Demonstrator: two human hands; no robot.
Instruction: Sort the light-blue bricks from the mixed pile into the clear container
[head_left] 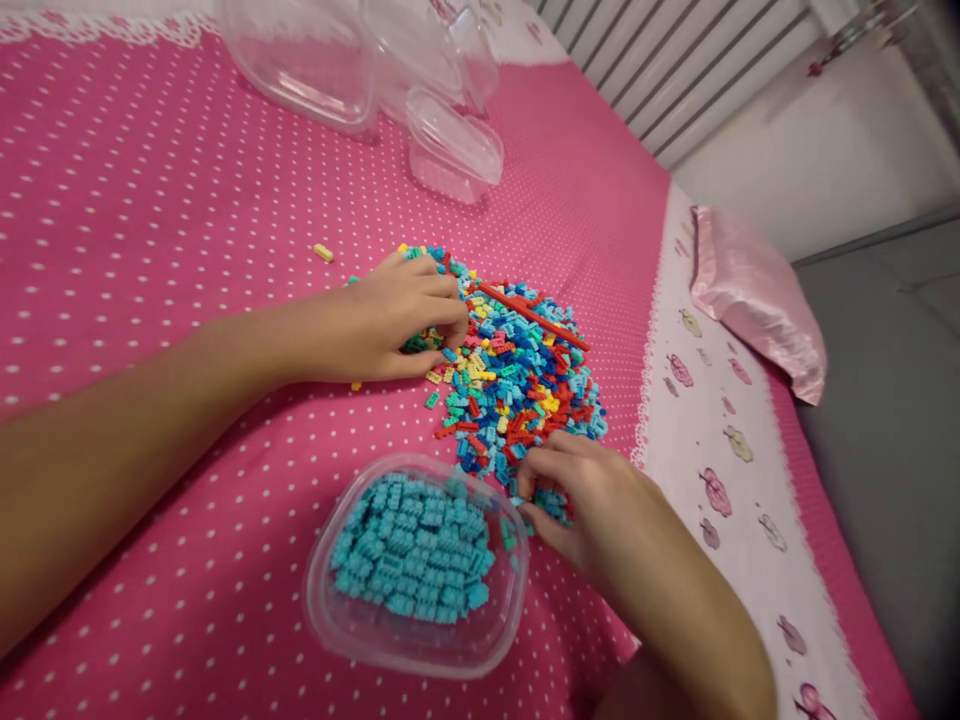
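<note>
Polka-dot bedspread (187, 180), pink, with a pale floral border; clock directions are taken from the brick pile (517, 375) upon it. A white radiator (660, 70) stands at 1 o'clock, a satin pillow (761, 300) near 3, and clear containers (456, 165) at 11. The pile itself is a mix of blue, red, yellow and green pieces. Just beside it, at 7 o'clock, a clear tub (319, 580) holds closely set turquoise bricks (420, 550). The left hand (420, 305) lies over the pile's edge between 9 and 10, fingers curled; the right hand (585, 490), likewise curled, reaches in at 5. Whether either grips a brick cannot be told. A long red bar (540, 322) slants across the pile toward 1; a single yellow brick (323, 253) lies apart near 10.
</note>
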